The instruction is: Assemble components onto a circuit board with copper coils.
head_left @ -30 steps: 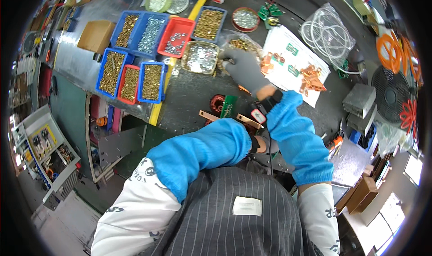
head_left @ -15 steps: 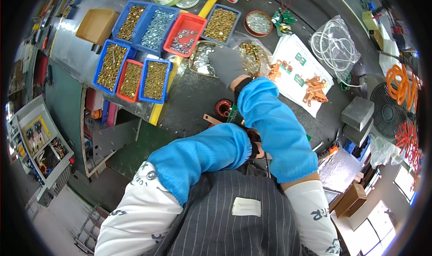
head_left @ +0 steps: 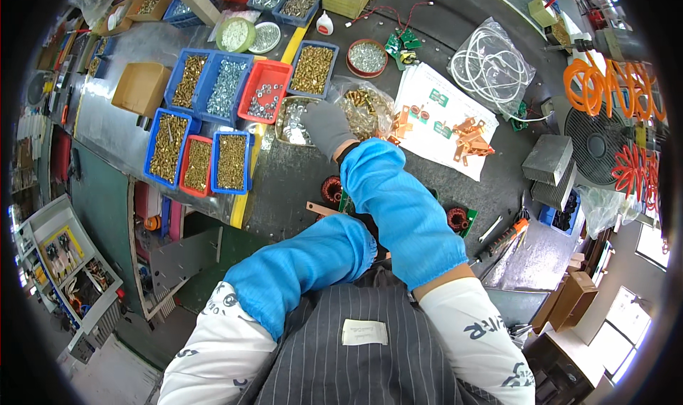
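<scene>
My right hand [head_left: 329, 129], in a grey glove, reaches over a shallow metal tray [head_left: 294, 143] of small shiny silver parts. Its fingers are bunched together and dip down at the tray's right side; what they hold, if anything, is hidden. My left hand is out of sight under my right forearm, at the end of the blue left sleeve [head_left: 313, 252]. Close by lie a copper-wound ring coil [head_left: 331, 189] and a flat copper strip [head_left: 322, 209]. A clear bag [head_left: 366, 110] of brass parts sits right beside my right hand.
Left of the tray stand a red bin [head_left: 265, 92] of nuts, a blue bin [head_left: 311, 68] of brass parts and several more bins. White sheets [head_left: 427, 92] carry copper brackets [head_left: 469, 140]. Bagged white tubing [head_left: 491, 64], metal heat sinks [head_left: 548, 157] and a fan [head_left: 603, 145] stand at right.
The whole view has shifted, showing more of the far bench. My right hand stays at the metal tray, now farther over its right side. Another coil shows right of my right sleeve.
</scene>
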`<state>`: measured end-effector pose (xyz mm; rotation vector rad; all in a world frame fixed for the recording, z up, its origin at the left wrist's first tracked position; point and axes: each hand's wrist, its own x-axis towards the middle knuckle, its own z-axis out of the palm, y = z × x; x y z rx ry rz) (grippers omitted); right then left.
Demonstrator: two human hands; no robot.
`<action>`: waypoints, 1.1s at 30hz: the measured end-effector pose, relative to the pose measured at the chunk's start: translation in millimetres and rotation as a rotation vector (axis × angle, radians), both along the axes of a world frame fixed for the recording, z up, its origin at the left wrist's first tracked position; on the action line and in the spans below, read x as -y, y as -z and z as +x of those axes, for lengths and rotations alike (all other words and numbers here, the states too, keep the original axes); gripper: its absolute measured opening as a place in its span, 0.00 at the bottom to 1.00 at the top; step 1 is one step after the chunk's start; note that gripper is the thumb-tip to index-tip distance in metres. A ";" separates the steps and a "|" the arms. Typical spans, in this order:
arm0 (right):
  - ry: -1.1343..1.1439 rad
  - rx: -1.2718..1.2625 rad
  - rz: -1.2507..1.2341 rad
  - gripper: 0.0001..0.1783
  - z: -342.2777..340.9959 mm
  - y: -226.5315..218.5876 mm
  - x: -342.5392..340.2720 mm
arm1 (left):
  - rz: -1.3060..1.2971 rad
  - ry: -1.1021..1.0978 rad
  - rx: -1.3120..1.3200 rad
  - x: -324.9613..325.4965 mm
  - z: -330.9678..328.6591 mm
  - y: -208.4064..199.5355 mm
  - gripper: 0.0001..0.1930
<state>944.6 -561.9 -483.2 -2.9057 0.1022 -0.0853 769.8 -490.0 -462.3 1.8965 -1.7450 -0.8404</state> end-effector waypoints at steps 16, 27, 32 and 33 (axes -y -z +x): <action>0.450 0.206 0.746 0.10 -154.6 -127.4 68.9 | 0.127 -0.118 -0.252 19.9 -48.1 8.7 0.07; 1.040 0.111 0.314 0.08 -379.0 -56.4 11.3 | 0.070 -0.302 -0.487 17.9 -58.8 16.9 0.06; 1.066 0.174 0.339 0.09 -380.0 -44.9 -0.5 | 0.134 -0.290 -0.490 19.8 -57.8 11.4 0.08; 1.069 0.176 0.341 0.09 -380.7 -45.4 -1.6 | 0.136 -0.287 -0.488 19.9 -58.1 11.3 0.08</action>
